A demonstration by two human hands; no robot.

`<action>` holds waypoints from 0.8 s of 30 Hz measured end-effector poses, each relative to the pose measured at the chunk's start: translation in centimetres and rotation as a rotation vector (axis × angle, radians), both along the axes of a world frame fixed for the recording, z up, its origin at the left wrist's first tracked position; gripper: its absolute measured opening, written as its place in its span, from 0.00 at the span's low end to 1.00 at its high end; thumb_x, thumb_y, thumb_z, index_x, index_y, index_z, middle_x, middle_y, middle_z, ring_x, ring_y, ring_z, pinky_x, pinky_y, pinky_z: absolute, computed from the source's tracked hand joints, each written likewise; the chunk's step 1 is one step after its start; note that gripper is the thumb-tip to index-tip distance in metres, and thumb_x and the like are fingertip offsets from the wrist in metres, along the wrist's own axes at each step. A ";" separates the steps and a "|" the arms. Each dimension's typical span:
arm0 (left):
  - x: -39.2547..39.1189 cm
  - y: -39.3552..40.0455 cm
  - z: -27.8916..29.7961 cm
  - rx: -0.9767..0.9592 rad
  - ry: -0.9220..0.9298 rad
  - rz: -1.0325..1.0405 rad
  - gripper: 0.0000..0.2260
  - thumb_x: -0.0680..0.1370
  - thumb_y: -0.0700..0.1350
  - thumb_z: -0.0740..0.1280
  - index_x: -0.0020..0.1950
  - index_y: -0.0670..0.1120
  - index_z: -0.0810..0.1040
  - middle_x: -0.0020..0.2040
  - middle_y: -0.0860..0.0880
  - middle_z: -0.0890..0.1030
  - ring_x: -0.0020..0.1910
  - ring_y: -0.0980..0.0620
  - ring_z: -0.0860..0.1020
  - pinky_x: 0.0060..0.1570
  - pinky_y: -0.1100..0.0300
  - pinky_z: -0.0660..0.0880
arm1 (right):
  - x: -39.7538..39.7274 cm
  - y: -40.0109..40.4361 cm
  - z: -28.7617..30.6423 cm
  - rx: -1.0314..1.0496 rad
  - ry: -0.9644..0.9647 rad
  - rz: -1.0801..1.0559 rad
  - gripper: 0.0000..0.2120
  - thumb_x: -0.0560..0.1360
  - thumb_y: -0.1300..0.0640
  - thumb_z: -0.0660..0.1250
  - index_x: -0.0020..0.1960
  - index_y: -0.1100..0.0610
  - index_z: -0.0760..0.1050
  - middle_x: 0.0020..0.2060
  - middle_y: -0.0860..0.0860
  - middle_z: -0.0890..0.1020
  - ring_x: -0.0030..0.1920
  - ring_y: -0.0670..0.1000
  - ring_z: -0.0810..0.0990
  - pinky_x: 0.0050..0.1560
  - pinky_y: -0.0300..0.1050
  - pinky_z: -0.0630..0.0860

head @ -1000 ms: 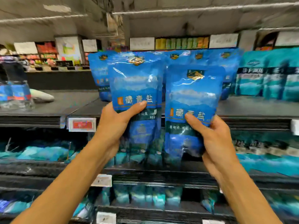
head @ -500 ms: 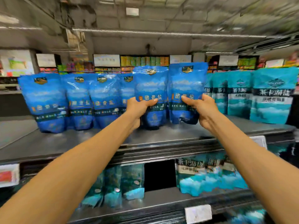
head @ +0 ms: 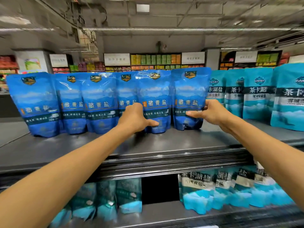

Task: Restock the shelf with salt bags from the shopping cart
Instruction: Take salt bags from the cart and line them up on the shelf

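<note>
blue salt bags (head: 154, 99) (head: 189, 97) upright on steel shelf (head: 164, 145) — left hand (head: 134, 117), right hand (head: 212, 112) fingers gripping one each.

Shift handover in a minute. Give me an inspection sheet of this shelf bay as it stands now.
Surface: dark metal top shelf, its front strip bare.
Job's things: a row of six dark blue salt bags standing upright; the two rightmost sit on the shelf under the hands.
Clutter: nothing seen.
Hands: left hand holds the fifth bag low down; right hand grips the sixth bag at its right edge.
Cables: nothing seen on the shelf.
Surroundings: teal salt bags to the right and on the lower shelf; store aisles behind. The shopping cart is out of view.
</note>
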State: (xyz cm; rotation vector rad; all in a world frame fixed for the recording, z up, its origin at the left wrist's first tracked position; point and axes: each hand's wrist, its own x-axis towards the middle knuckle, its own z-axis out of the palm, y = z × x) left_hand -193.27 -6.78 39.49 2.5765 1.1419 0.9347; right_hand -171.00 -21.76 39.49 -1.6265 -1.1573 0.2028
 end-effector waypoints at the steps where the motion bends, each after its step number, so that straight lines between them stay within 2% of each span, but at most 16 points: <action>1: 0.0 0.1 0.2 0.042 0.041 0.004 0.29 0.65 0.65 0.75 0.36 0.47 0.62 0.34 0.49 0.70 0.34 0.49 0.71 0.28 0.55 0.62 | -0.1 0.2 0.2 -0.002 0.005 0.011 0.09 0.69 0.55 0.78 0.48 0.55 0.84 0.33 0.44 0.85 0.30 0.43 0.80 0.29 0.34 0.75; 2: 0.1 0.1 0.3 0.081 0.082 0.006 0.28 0.66 0.66 0.74 0.36 0.47 0.63 0.34 0.49 0.70 0.36 0.46 0.74 0.30 0.55 0.65 | -0.2 0.5 0.3 -0.014 0.013 0.011 0.08 0.69 0.55 0.78 0.46 0.55 0.83 0.28 0.44 0.83 0.26 0.44 0.76 0.25 0.34 0.70; 4: 0.3 0.2 0.5 0.129 0.144 0.003 0.25 0.68 0.65 0.73 0.43 0.45 0.70 0.35 0.48 0.75 0.42 0.41 0.79 0.35 0.53 0.74 | -0.2 1.3 0.4 -0.036 0.022 -0.020 0.08 0.69 0.53 0.78 0.45 0.53 0.82 0.29 0.47 0.80 0.26 0.48 0.70 0.27 0.39 0.67; 6: 0.4 0.1 0.6 0.163 0.193 0.009 0.30 0.69 0.66 0.71 0.57 0.42 0.73 0.36 0.47 0.79 0.43 0.42 0.82 0.43 0.49 0.80 | -0.4 2.0 0.4 -0.047 0.042 -0.051 0.10 0.69 0.52 0.78 0.47 0.54 0.81 0.34 0.51 0.80 0.29 0.50 0.72 0.31 0.44 0.73; 8: 0.3 -0.1 0.8 0.235 0.235 0.037 0.34 0.69 0.67 0.69 0.60 0.41 0.74 0.32 0.49 0.76 0.43 0.44 0.82 0.42 0.50 0.80 | -0.5 2.4 0.2 -0.052 0.074 -0.068 0.11 0.69 0.52 0.78 0.47 0.54 0.81 0.36 0.52 0.80 0.30 0.51 0.73 0.34 0.45 0.78; 10: 0.1 -0.1 0.9 0.283 0.257 0.046 0.33 0.69 0.68 0.68 0.55 0.39 0.76 0.29 0.50 0.70 0.42 0.43 0.81 0.37 0.52 0.76 | -0.7 2.5 0.1 -0.056 0.100 -0.072 0.11 0.68 0.51 0.78 0.46 0.53 0.80 0.37 0.52 0.80 0.30 0.51 0.74 0.34 0.46 0.81; 11: 0.0 0.0 0.8 0.294 0.255 0.044 0.31 0.69 0.69 0.68 0.48 0.39 0.76 0.29 0.50 0.69 0.42 0.42 0.80 0.35 0.52 0.74 | -0.7 2.4 0.0 -0.062 0.102 -0.079 0.13 0.68 0.50 0.78 0.47 0.55 0.79 0.36 0.52 0.79 0.30 0.50 0.74 0.34 0.46 0.81; 13: -0.3 0.1 0.6 0.289 0.230 0.044 0.28 0.68 0.69 0.68 0.33 0.44 0.65 0.29 0.49 0.67 0.39 0.42 0.78 0.34 0.53 0.71 | -0.9 2.3 -0.1 -0.087 0.079 -0.121 0.18 0.68 0.48 0.78 0.45 0.60 0.77 0.35 0.53 0.78 0.31 0.50 0.75 0.33 0.45 0.80; 14: -0.4 0.1 0.4 0.295 0.218 0.041 0.29 0.68 0.69 0.68 0.31 0.45 0.62 0.29 0.49 0.67 0.36 0.43 0.76 0.34 0.54 0.70 | -1.1 2.2 -0.2 -0.092 0.060 -0.143 0.19 0.67 0.48 0.78 0.42 0.60 0.75 0.35 0.53 0.77 0.31 0.50 0.76 0.32 0.45 0.79; 16: -0.7 0.2 0.0 0.311 0.181 0.038 0.30 0.68 0.70 0.69 0.30 0.45 0.62 0.28 0.49 0.68 0.30 0.47 0.71 0.31 0.56 0.66 | -1.5 2.0 -0.4 -0.078 0.031 -0.157 0.18 0.67 0.47 0.79 0.37 0.57 0.72 0.34 0.51 0.78 0.32 0.49 0.77 0.33 0.44 0.78; 17: -0.9 0.2 -0.1 0.318 0.154 0.037 0.31 0.67 0.71 0.68 0.30 0.45 0.62 0.28 0.49 0.68 0.28 0.50 0.69 0.30 0.56 0.65 | -1.6 1.8 -0.6 -0.070 0.024 -0.151 0.17 0.66 0.47 0.79 0.38 0.55 0.73 0.36 0.50 0.79 0.33 0.49 0.78 0.33 0.44 0.78; 18: -1.1 0.3 -0.3 0.327 0.129 0.036 0.31 0.67 0.72 0.68 0.30 0.45 0.62 0.28 0.50 0.68 0.27 0.51 0.67 0.30 0.57 0.64 | -1.8 1.7 -0.9 -0.070 0.017 -0.141 0.17 0.66 0.47 0.79 0.43 0.56 0.75 0.39 0.49 0.81 0.34 0.49 0.79 0.33 0.43 0.77; 20: -1.7 0.3 -0.5 0.335 0.098 0.039 0.31 0.67 0.73 0.67 0.30 0.46 0.62 0.28 0.50 0.67 0.28 0.50 0.67 0.30 0.56 0.64 | -2.0 1.4 -1.4 -0.090 -0.006 -0.128 0.27 0.67 0.45 0.79 0.57 0.59 0.75 0.48 0.51 0.83 0.41 0.51 0.81 0.37 0.44 0.79; 22: -2.4 0.4 -0.7 0.317 0.080 0.044 0.31 0.68 0.72 0.67 0.30 0.46 0.62 0.29 0.50 0.68 0.32 0.46 0.71 0.32 0.55 0.66 | -2.2 1.3 -1.6 -0.099 -0.035 -0.161 0.35 0.67 0.43 0.78 0.64 0.61 0.71 0.56 0.54 0.82 0.51 0.54 0.82 0.49 0.51 0.82; 24: -3.0 0.2 -0.8 0.283 0.069 0.042 0.29 0.69 0.71 0.67 0.32 0.46 0.66 0.31 0.49 0.71 0.37 0.44 0.75 0.35 0.54 0.70 | -2.6 1.1 -1.6 -0.112 -0.051 -0.207 0.42 0.67 0.40 0.77 0.69 0.63 0.64 0.63 0.57 0.77 0.60 0.58 0.78 0.60 0.58 0.77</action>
